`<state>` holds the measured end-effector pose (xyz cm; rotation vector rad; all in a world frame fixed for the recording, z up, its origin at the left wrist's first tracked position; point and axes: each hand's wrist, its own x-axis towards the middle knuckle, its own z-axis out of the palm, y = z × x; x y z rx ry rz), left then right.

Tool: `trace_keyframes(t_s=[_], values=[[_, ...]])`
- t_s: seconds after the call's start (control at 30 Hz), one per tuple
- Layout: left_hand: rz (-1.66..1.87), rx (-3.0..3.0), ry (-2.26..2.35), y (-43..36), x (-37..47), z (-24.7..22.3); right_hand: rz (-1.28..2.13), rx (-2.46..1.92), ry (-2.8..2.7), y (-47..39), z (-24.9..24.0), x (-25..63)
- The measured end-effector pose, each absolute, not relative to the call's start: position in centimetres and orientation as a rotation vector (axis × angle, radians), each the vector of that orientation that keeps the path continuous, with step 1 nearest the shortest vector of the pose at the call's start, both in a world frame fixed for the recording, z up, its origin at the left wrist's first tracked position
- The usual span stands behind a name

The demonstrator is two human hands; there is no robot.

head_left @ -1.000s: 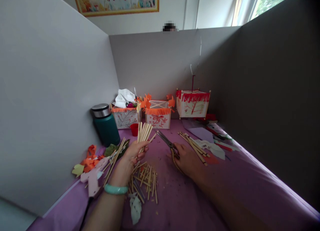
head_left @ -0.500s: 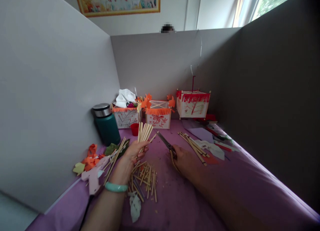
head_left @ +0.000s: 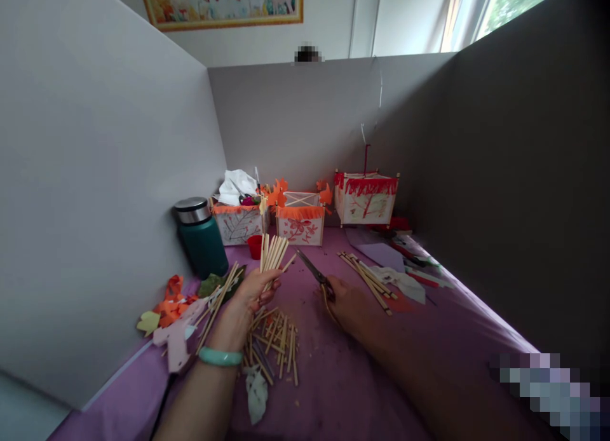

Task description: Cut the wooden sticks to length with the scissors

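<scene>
While the left hand (head_left: 258, 290), mid-frame, curls tightly round sticks (head_left: 273, 253), the right hand (head_left: 344, 302) grips scissors (head_left: 312, 267) nearby; looks like trimming, calling for careful blade alignment.

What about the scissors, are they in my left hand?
No, the right hand holds the scissors, while the left hand grips thin sticks.

Bright window (head_left: 517, 9) above grey partitions (head_left: 305, 123)
</scene>
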<state>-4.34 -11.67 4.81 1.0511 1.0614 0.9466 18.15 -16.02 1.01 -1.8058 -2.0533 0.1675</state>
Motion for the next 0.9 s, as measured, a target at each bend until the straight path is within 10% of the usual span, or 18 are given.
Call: trace_keyframes(t_s=[0.9], values=[[0.931, 1.051, 1.127, -10.3, -3.4, 3.4, 0.149, -1.739, -2.361, -13.4, 0.6, 20.9]])
